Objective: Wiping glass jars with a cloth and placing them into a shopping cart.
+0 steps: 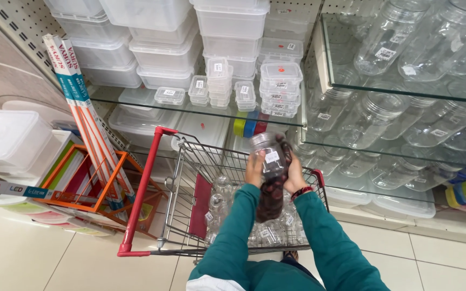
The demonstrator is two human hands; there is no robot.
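A clear plastic jar with a white label (269,156) is held up over a wire shopping trolley with red trim (145,188), between both hands. The left hand (254,170) is closed around the jar's left side; the right hand (294,175) is clasped on its right side, with a dark beaded band seen at the wrist. Both arms are covered by teal sleeves (233,231). A dark reddish patterned strip of cloth (272,194) is seen hanging down in front of the jar and between the forearms. The trolley basket is loaded with more clear plastic jars (219,202). Beyond it, glass shelves (200,110) are stocked with stacked clear lidded plastic boxes (280,86), and large clear jars (373,113) are laid on the shelves to the right. Long white and blue cartons (82,102) are leaned in an orange rack at the left.
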